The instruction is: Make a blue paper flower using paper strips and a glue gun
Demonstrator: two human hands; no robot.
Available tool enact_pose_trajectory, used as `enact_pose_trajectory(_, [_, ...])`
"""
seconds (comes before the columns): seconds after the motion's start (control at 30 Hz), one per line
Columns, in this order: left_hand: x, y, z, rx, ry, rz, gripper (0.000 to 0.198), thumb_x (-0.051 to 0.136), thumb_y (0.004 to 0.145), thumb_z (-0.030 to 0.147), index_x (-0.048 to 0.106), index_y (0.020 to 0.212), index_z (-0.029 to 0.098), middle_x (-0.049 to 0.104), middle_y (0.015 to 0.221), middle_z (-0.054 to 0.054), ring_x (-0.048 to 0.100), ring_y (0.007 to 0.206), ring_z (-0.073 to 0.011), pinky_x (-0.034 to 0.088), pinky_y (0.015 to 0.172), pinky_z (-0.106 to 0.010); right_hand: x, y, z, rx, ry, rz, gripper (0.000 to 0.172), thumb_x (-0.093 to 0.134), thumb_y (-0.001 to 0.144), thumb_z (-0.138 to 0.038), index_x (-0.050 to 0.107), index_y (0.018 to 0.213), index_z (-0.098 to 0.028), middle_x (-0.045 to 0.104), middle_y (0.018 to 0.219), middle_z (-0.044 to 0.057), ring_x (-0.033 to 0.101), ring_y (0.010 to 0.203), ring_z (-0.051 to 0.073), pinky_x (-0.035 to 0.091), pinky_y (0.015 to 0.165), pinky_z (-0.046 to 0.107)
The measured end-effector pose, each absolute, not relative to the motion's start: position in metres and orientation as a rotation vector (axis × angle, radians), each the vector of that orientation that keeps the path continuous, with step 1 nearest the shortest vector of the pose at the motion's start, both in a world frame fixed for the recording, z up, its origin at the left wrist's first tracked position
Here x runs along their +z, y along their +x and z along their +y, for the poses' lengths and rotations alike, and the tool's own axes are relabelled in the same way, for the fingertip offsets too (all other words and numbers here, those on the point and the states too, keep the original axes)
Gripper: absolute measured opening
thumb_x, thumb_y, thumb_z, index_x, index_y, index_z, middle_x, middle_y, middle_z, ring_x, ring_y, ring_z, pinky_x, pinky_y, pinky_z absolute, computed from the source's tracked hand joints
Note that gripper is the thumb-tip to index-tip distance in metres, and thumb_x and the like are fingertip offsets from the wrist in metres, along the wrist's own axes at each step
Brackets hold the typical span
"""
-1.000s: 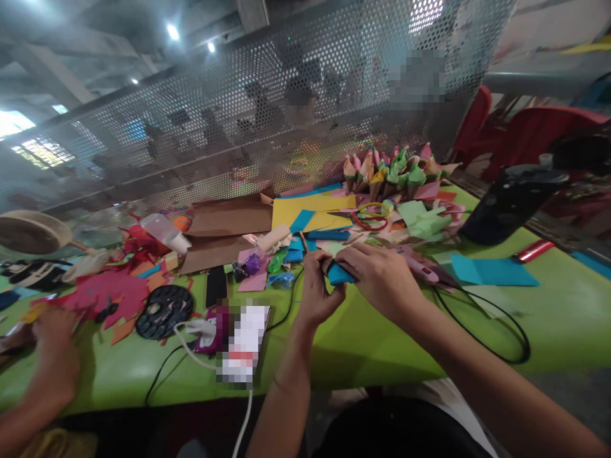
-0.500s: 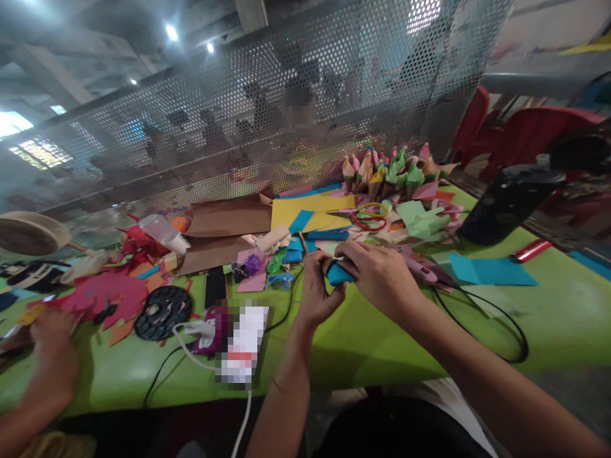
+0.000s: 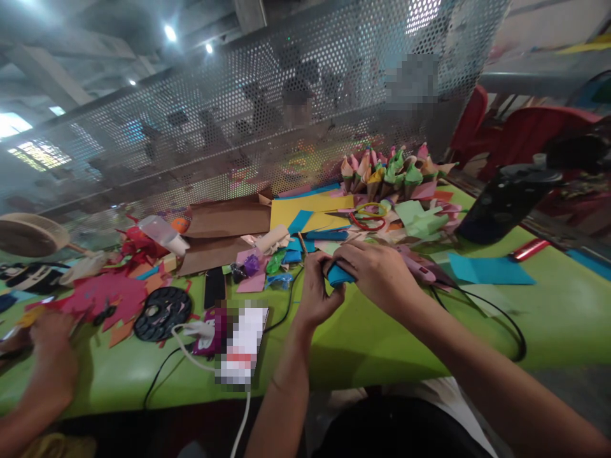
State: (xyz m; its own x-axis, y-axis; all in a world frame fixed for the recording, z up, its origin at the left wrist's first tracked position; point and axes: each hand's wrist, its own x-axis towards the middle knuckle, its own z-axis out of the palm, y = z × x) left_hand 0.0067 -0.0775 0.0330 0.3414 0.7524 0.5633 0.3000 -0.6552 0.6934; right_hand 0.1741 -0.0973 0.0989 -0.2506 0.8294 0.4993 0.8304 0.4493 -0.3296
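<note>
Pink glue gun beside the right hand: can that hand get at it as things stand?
Probably not right away: the right hand and left hand both grip the blue paper piece. The glue gun itself lies uncovered beside it.

The blue piece (image 3: 340, 275) pinched between the left hand (image 3: 315, 289) and the right hand (image 3: 377, 273) looks like matt craft paper, soft at its rolled edge. The green table (image 3: 548, 305) has a smooth, slightly glossy plastic-looking top. Yellow sheets (image 3: 305, 210) and brown sheets (image 3: 229, 219) lie flat and matt, plainly paper. The screen (image 3: 267, 114) behind is perforated grey metal, dull in finish. The black bottle (image 3: 506, 200) has a smooth sheen. The black cable (image 3: 496, 312) looks rubbery and faintly shiny. The paper cones (image 3: 391, 175) appear matt.
</note>
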Motion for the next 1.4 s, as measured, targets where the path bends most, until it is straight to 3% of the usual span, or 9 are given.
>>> enact_pose_trajectory(0.4, [0.031,0.004,-0.076,1.201,2.085,0.938,0.044,0.06,0.083,0.028,0.045,0.123,0.023,0.051,0.117,-0.007,0.053,0.112,-0.0254,0.045,0.102,-0.043,0.1,0.179,-0.094,-0.09,-1.258,-2.222,0.021,0.054,0.1,-0.019,0.072,0.09,-0.017,0.069,0.082,0.005,0.058,0.07,0.016,0.03,0.063,0.029])
enact_pose_trajectory(0.83, [0.034,0.005,-0.077,1.07,2.077,0.97,0.048,0.062,0.083,0.032,0.042,0.125,0.024,0.051,0.12,-0.008,0.053,0.117,-0.027,0.044,0.107,-0.044,0.096,0.185,-0.086,-0.233,-0.976,-2.269,0.026,0.047,0.098,-0.008,0.07,0.087,-0.016,0.066,0.076,0.005,0.053,0.066,0.016,0.032,0.062,0.029])
enact_pose_trajectory(0.97, [0.036,0.005,-0.077,1.06,2.032,0.954,0.047,0.061,0.081,0.029,0.043,0.125,0.023,0.053,0.117,-0.007,0.055,0.114,-0.027,0.045,0.105,-0.043,0.098,0.188,-0.085,-0.227,-0.931,-2.285,0.022,0.05,0.1,-0.011,0.071,0.103,-0.016,0.072,0.087,0.007,0.06,0.074,0.017,0.037,0.067,0.029])
enact_pose_trajectory(1.03, [0.037,0.004,-0.077,1.042,2.024,0.959,0.046,0.061,0.08,0.027,0.045,0.123,0.023,0.054,0.115,-0.007,0.056,0.112,-0.027,0.046,0.104,-0.043,0.101,0.19,-0.085,-0.214,-0.899,-2.311,0.021,0.051,0.1,-0.012,0.071,0.108,-0.015,0.073,0.09,0.007,0.062,0.077,0.018,0.039,0.07,0.029])
enact_pose_trajectory(1.27, [0.037,0.006,-0.077,1.027,1.991,0.964,0.046,0.063,0.08,0.031,0.047,0.122,0.023,0.055,0.117,-0.008,0.055,0.114,-0.0285,0.045,0.105,-0.044,0.098,0.188,-0.082,-0.116,-0.934,-2.352,0.023,0.052,0.099,-0.012,0.073,0.089,-0.015,0.07,0.079,0.007,0.06,0.071,0.017,0.038,0.066,0.028])
enact_pose_trajectory(1.4, [0.037,0.006,-0.076,1.056,1.789,0.98,0.048,0.063,0.076,0.029,0.048,0.121,0.025,0.057,0.118,-0.006,0.055,0.114,-0.0265,0.044,0.104,-0.042,0.098,0.188,-0.078,0.141,-1.026,-2.21,0.022,0.056,0.099,-0.018,0.077,0.103,-0.021,0.078,0.095,0.007,0.068,0.082,0.019,0.043,0.069,0.026])
